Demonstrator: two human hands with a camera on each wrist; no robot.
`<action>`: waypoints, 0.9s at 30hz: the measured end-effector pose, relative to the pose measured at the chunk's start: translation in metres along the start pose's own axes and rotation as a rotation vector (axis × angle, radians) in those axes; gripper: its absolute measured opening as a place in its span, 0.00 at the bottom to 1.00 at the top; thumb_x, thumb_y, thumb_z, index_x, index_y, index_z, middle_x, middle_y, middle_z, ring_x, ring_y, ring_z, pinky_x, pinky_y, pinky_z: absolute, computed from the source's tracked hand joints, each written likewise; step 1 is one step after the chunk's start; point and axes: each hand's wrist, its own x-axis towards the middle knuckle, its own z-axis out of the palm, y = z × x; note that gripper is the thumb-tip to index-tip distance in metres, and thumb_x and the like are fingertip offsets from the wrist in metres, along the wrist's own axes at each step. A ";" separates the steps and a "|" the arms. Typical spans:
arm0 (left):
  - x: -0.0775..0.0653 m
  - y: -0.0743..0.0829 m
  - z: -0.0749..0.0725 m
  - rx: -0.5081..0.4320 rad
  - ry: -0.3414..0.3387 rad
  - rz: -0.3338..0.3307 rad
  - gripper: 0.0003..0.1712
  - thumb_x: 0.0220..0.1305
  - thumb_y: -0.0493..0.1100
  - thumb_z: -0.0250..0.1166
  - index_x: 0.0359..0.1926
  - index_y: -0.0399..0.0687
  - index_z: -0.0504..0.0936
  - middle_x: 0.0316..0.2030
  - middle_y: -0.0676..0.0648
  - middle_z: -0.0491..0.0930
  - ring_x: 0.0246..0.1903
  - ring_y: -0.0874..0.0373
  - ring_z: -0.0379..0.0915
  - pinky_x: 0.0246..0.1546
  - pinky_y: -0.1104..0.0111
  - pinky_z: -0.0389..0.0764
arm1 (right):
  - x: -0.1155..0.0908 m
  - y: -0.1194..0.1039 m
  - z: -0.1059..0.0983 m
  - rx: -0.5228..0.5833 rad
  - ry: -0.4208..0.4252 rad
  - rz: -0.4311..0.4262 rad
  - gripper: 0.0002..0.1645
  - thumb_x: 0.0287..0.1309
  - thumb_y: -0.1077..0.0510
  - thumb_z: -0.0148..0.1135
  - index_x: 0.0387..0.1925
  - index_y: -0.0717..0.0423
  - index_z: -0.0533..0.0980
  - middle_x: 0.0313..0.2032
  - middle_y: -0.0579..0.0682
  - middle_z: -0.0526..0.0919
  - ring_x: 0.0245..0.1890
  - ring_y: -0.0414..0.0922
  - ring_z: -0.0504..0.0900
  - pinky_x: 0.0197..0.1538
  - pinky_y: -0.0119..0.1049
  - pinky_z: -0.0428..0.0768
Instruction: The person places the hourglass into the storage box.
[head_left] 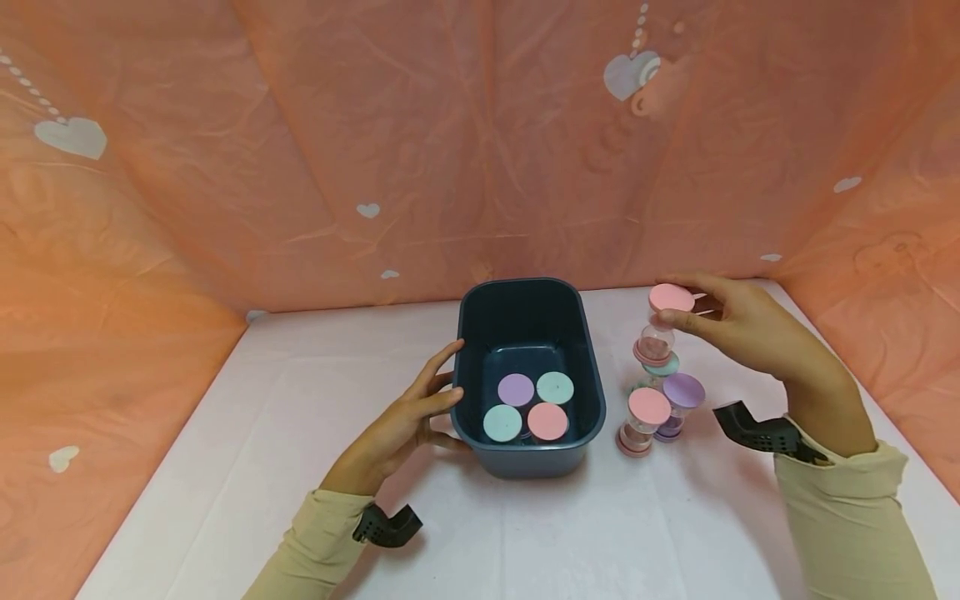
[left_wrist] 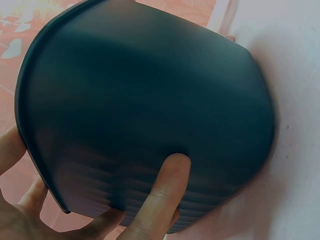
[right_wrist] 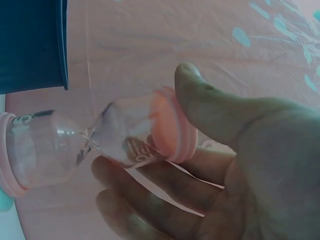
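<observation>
My right hand (head_left: 738,321) grips a pink-capped sand timer (head_left: 671,297) by its upper end, thumb on one side and fingers on the other. In the right wrist view, its clear waisted glass (right_wrist: 90,140) lies across the frame. Its lower end overlaps a mint-capped sand timer (head_left: 663,367) in the head view. My left hand (head_left: 401,421) touches the left side of a dark blue bin (head_left: 525,462), fingers spread at the rim. One extended digit (left_wrist: 172,175) presses the bin's outer wall. Inside stand a purple-capped, a pink-capped and two mint-capped timers (head_left: 555,387), mostly only their tops showing.
Beside the bin on the right stand another pink-capped timer (head_left: 648,407) and a purple-capped timer (head_left: 683,390), close together. A white cloth (head_left: 360,350) covers the table. Orange-pink sheeting (head_left: 480,167) with hearts rises behind and at both sides.
</observation>
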 end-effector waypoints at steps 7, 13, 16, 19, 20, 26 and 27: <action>-0.001 0.000 0.000 -0.004 -0.001 0.001 0.36 0.73 0.49 0.56 0.74 0.84 0.52 0.76 0.42 0.46 0.70 0.33 0.57 0.49 0.38 0.80 | 0.000 0.001 0.000 0.086 -0.008 -0.013 0.28 0.60 0.51 0.69 0.62 0.47 0.76 0.48 0.36 0.80 0.43 0.25 0.79 0.46 0.13 0.74; -0.001 0.000 0.000 -0.007 -0.004 0.003 0.37 0.73 0.50 0.56 0.74 0.84 0.52 0.76 0.42 0.46 0.70 0.32 0.56 0.50 0.36 0.79 | 0.000 0.005 -0.001 0.101 -0.007 -0.045 0.27 0.60 0.53 0.69 0.61 0.50 0.77 0.49 0.34 0.80 0.45 0.22 0.78 0.49 0.10 0.72; -0.001 0.000 0.001 -0.003 -0.003 0.004 0.37 0.72 0.50 0.56 0.74 0.84 0.52 0.76 0.42 0.46 0.70 0.32 0.56 0.50 0.36 0.79 | 0.001 0.003 -0.001 0.089 0.007 -0.009 0.26 0.60 0.51 0.70 0.60 0.47 0.78 0.48 0.31 0.80 0.45 0.21 0.77 0.49 0.09 0.71; 0.001 0.000 0.001 0.003 -0.003 0.004 0.36 0.72 0.50 0.56 0.73 0.85 0.52 0.76 0.42 0.46 0.70 0.32 0.56 0.49 0.37 0.80 | 0.001 0.002 0.000 0.087 0.020 0.012 0.27 0.59 0.49 0.70 0.60 0.47 0.78 0.47 0.30 0.80 0.45 0.18 0.77 0.49 0.08 0.71; 0.001 0.000 0.001 0.005 -0.002 0.004 0.36 0.72 0.50 0.56 0.73 0.85 0.52 0.76 0.43 0.46 0.70 0.32 0.56 0.49 0.37 0.80 | 0.001 0.001 0.001 0.094 0.025 0.015 0.27 0.60 0.49 0.70 0.60 0.48 0.77 0.47 0.30 0.80 0.45 0.18 0.77 0.49 0.09 0.71; 0.001 0.000 0.001 -0.005 -0.003 -0.005 0.37 0.72 0.49 0.56 0.74 0.84 0.52 0.76 0.42 0.46 0.70 0.32 0.56 0.50 0.36 0.79 | 0.001 -0.005 0.006 0.143 0.021 0.061 0.28 0.61 0.46 0.68 0.61 0.45 0.76 0.48 0.31 0.82 0.46 0.18 0.78 0.48 0.10 0.73; 0.001 0.000 0.001 -0.008 -0.004 -0.006 0.37 0.73 0.49 0.56 0.74 0.84 0.52 0.76 0.42 0.45 0.70 0.32 0.56 0.50 0.36 0.79 | 0.002 -0.007 0.007 0.147 0.016 0.068 0.28 0.61 0.45 0.68 0.61 0.44 0.76 0.48 0.33 0.82 0.46 0.18 0.78 0.48 0.11 0.73</action>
